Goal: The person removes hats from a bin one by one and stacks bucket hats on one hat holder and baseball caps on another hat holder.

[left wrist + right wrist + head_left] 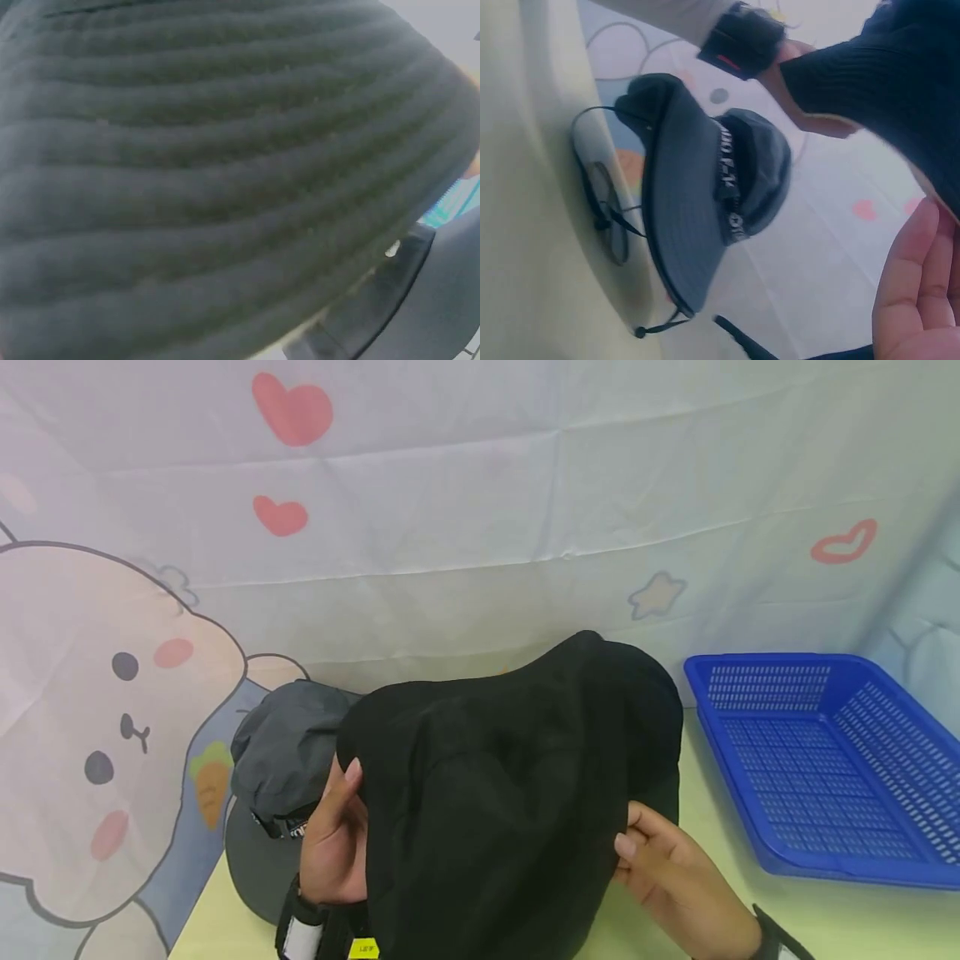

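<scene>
Pale yellow table point(750, 935) under two hands: the left hand point(333, 847) and right hand point(663, 868) each pinch an edge of a black hat point(510, 768), holding it up above the table. Behind it lies a grey hat point(281, 777); a blue basket point(825, 768) sits at right before a cartoon backdrop point(450, 510).

Grey hat point(281, 793) half behind black cloth point(502, 793)

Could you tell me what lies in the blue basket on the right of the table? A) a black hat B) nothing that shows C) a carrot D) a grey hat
B: the blue basket shows only its bare mesh floor, while both hands hold the black hat and the grey hat lies to its left.
</scene>
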{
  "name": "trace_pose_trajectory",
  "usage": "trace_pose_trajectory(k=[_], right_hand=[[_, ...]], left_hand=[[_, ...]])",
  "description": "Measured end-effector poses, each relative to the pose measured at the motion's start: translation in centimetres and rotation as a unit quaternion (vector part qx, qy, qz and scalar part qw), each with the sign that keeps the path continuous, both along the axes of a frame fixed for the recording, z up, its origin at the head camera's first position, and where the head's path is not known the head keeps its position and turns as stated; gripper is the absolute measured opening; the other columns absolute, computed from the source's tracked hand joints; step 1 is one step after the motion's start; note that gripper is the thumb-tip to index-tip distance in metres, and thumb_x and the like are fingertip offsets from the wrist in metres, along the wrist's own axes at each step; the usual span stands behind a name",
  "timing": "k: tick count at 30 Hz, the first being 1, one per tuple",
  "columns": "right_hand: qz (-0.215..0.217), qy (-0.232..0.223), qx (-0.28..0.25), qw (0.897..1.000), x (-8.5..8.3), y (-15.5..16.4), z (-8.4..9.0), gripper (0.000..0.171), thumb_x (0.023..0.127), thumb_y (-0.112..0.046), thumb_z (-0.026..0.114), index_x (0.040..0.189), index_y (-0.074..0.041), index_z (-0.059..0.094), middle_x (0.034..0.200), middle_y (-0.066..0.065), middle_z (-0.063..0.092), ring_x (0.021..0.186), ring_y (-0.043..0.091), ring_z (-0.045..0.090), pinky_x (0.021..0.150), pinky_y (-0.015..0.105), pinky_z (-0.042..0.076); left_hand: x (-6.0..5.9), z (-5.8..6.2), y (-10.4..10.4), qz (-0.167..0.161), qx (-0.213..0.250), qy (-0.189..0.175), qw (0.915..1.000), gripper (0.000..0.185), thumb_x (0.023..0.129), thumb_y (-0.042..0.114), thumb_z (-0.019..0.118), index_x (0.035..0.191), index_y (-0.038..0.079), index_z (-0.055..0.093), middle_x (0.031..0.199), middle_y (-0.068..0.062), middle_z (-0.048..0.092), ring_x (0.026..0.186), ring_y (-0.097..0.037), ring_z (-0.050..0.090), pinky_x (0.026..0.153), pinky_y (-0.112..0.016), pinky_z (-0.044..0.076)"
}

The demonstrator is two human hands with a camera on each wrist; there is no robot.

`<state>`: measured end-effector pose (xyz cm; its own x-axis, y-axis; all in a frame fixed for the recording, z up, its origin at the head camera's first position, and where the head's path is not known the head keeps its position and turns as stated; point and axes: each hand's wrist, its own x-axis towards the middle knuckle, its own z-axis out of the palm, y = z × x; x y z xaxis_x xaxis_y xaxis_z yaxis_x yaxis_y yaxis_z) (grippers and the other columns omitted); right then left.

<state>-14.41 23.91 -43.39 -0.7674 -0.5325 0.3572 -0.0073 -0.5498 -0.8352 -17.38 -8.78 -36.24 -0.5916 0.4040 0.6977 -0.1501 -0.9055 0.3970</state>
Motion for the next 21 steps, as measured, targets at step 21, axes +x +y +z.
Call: trace_pose_trajectory(k=[21], right_hand=[[-0.006,0.042,-0.150,0.988,-2.4,3.5,2.4,0.048,0.105,0.008,0.008,0.130,0.001,0.049,0.123,0.009,0.066,0.111,0.021,0.069,0.094,0.031,0.057]], left_hand=[[-1.3,-1.0,4.0,0.100,-0.069,-0.065,0.9905,0.058,0.109,0.000,0.024,0.160,0.025,0.029,0.161,0.008,0.039,0.147,-0.010,0.041,0.125,-0.031,0.029]])
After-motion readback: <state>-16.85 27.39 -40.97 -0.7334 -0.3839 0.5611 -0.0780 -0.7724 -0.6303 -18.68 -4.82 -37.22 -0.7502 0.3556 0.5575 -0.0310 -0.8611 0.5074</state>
